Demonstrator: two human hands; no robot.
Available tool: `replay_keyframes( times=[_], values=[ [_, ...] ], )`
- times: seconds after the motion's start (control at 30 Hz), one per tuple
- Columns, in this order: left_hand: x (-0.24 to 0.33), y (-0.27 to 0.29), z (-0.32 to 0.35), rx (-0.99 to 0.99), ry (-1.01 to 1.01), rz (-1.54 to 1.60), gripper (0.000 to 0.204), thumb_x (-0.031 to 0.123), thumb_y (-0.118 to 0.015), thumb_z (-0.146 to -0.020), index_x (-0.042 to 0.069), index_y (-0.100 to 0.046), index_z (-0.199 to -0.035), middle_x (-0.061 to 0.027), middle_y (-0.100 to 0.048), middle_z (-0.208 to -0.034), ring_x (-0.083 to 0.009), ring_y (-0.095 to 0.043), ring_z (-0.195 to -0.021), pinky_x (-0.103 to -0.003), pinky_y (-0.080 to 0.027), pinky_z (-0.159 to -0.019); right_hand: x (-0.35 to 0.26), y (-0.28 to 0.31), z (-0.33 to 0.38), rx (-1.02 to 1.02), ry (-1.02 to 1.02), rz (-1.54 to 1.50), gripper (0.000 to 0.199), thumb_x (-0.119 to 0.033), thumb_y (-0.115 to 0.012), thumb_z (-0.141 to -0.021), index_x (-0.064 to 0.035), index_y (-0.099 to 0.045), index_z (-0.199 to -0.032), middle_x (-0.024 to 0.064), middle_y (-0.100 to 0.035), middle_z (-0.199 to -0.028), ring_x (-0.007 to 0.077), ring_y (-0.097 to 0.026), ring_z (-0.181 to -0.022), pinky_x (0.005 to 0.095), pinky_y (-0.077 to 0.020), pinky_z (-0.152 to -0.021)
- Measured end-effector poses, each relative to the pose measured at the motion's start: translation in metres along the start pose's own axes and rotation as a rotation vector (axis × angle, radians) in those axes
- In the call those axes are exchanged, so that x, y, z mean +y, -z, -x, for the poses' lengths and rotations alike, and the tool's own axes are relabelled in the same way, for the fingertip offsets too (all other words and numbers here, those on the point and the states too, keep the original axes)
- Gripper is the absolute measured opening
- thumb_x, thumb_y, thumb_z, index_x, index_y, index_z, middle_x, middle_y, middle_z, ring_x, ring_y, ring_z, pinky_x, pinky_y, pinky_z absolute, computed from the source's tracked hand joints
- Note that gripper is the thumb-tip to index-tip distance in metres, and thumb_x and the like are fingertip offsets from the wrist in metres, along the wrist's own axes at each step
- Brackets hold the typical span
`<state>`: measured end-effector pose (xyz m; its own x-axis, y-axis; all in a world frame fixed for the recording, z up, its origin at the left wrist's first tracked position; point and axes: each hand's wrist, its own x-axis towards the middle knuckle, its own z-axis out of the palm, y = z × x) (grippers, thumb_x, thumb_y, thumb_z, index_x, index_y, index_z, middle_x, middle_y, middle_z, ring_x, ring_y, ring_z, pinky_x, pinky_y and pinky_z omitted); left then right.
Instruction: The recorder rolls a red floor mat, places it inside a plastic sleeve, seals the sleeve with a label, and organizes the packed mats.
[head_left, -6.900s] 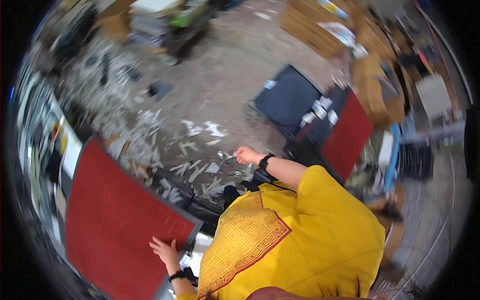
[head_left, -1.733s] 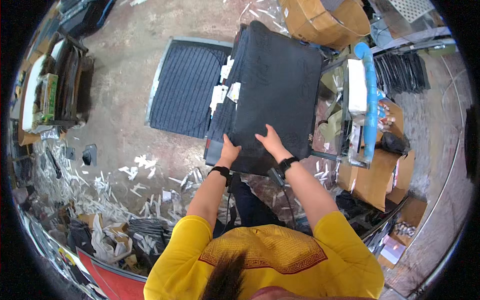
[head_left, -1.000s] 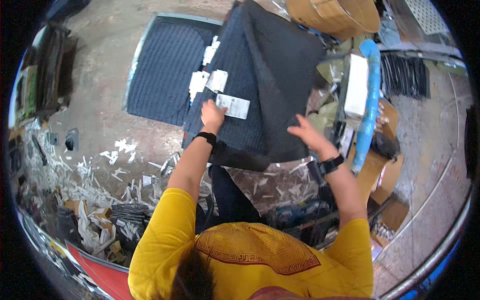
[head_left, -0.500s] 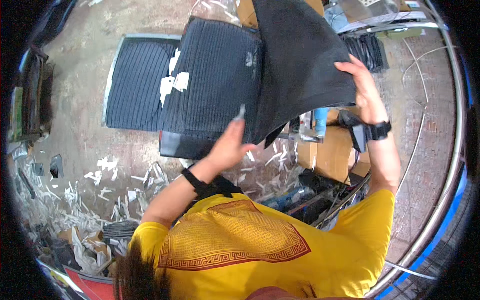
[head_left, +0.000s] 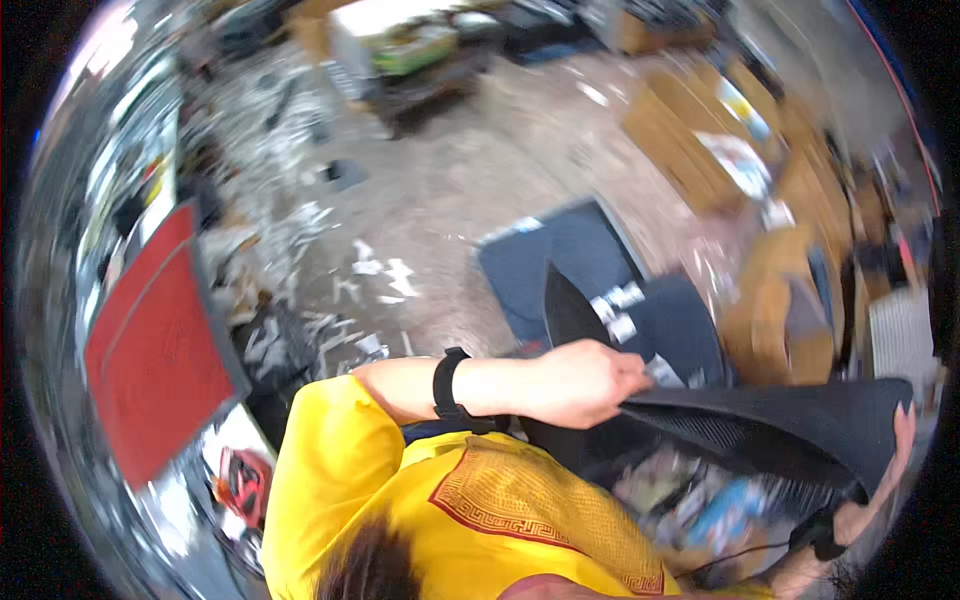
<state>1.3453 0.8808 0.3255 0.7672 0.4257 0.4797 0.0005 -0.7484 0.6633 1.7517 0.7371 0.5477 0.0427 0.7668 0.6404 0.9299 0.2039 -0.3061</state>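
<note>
A black rubber mat [head_left: 770, 408], ribbed on one face, is bent into a curve between my hands, off the stack. My left hand [head_left: 592, 382] is closed on its near-left edge, with a pointed corner rising behind the fist. At the far right, my right hand [head_left: 898, 452] holds the other end, its fingers partly hidden by the mat. Behind lie a dark mat with a grey rim [head_left: 560, 258] and another stack of dark mats [head_left: 672, 318], with white labels between them.
A red panel with a grey edge [head_left: 160, 350] stands at the left. Cardboard boxes [head_left: 680, 150] and an opened carton [head_left: 780, 310] are at the right. White scraps [head_left: 385, 270] litter the floor. A blue bundle [head_left: 725, 510] lies under the held mat.
My view has swung to the left. My left hand, earlier resting over the stack, has closed on the mat. The mat, hanging from my right hand before, now stretches sideways between both hands.
</note>
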Motion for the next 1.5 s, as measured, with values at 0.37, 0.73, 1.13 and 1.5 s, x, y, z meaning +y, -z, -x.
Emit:
replay_keyframes(
  times=[0.37, 0.73, 1.13, 1.5],
  values=[
    [0.101, 0.148, 0.26, 0.708, 0.471, -0.37, 0.049, -0.004, -0.067, -0.067, 0.004, -0.058, -0.115, -0.0156, -0.06, -0.096, -0.0378, -0.062, -0.088, -0.042, -0.052, -0.07, -0.287, -0.212, -0.141, -0.34, -0.161, -1.084, 0.039, -0.021, -0.043, -0.1, 0.0022, -0.048, -0.13, 0.0165, -0.056, -0.125, 0.0207, -0.057, -0.114, 0.0317, -0.0469, -0.097],
    [0.178, 0.165, 0.528, 2.136, 0.43, -0.112, 0.019, 0.002, -0.066, -0.088, -0.002, -0.067, -0.106, -0.004, -0.068, -0.1, -0.0148, -0.063, -0.086, -0.028, -0.049, -0.078, -0.814, -0.324, -0.044, -0.175, 1.779, -1.15, 0.028, -0.014, -0.051, -0.095, -0.0015, -0.061, -0.118, 0.0165, -0.064, -0.111, 0.0222, -0.061, -0.105, 0.0339, -0.047, -0.093],
    [0.081, 0.051, 0.859, 3.054, 0.536, -0.421, 0.024, 0.005, -0.07, -0.086, -0.008, -0.063, -0.105, -0.0105, -0.067, -0.101, -0.0197, -0.062, -0.086, -0.034, -0.05, -0.079, -0.894, -0.597, 0.255, -1.907, 1.953, -0.768, 0.04, -0.026, -0.059, -0.093, 0.0013, -0.057, -0.123, 0.0156, -0.066, -0.111, 0.0258, -0.064, -0.1, 0.0369, -0.0501, -0.088],
    [0.106, 0.075, 0.856, 3.099, 0.558, -0.479, 0.03, 0.005, -0.069, -0.086, -0.007, -0.061, -0.112, -0.0121, -0.066, -0.108, -0.0235, -0.064, -0.093, -0.035, -0.051, -0.084, -0.847, -0.842, 0.237, -2.519, -0.099, -0.73, 0.032, -0.011, -0.054, -0.095, 0.0005, -0.05, -0.124, 0.0207, -0.061, -0.12, 0.0298, -0.063, -0.108, 0.0404, -0.0525, -0.094]
  ],
)
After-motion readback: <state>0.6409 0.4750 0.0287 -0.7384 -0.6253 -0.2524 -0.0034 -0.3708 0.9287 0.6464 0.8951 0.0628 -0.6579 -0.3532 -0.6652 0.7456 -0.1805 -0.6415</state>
